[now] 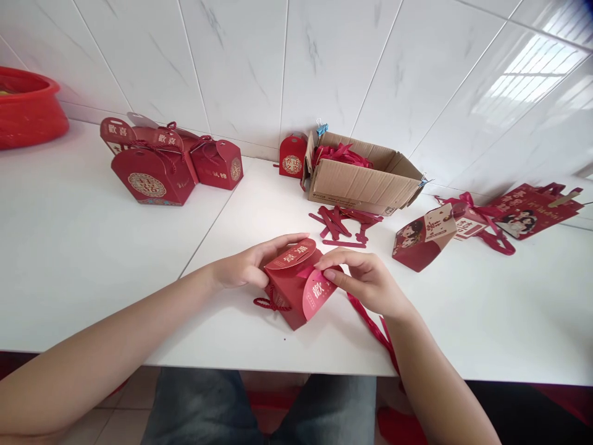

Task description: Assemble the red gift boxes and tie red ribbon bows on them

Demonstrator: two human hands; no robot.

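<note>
A red paper gift box [290,285] with gold lettering on its rounded flaps stands tilted in front of me on the white table. My left hand [248,264] wraps round its left side, thumb in front and fingers behind. At the right flap, my right hand [359,278] pinches a red ribbon [370,321] between thumb and forefinger. The ribbon trails from the box down over the table's front edge. A dark red cord [272,301] with a knot hangs at the box's lower left.
Dark red strips [340,224] lie beyond the box, before a cardboard box [361,185] of red ribbon. Finished-looking gift boxes [155,179] stand at left, another [424,238] at right beside flat red bags [532,210]. A small red box [293,156] and a red basin [32,111] are near the wall.
</note>
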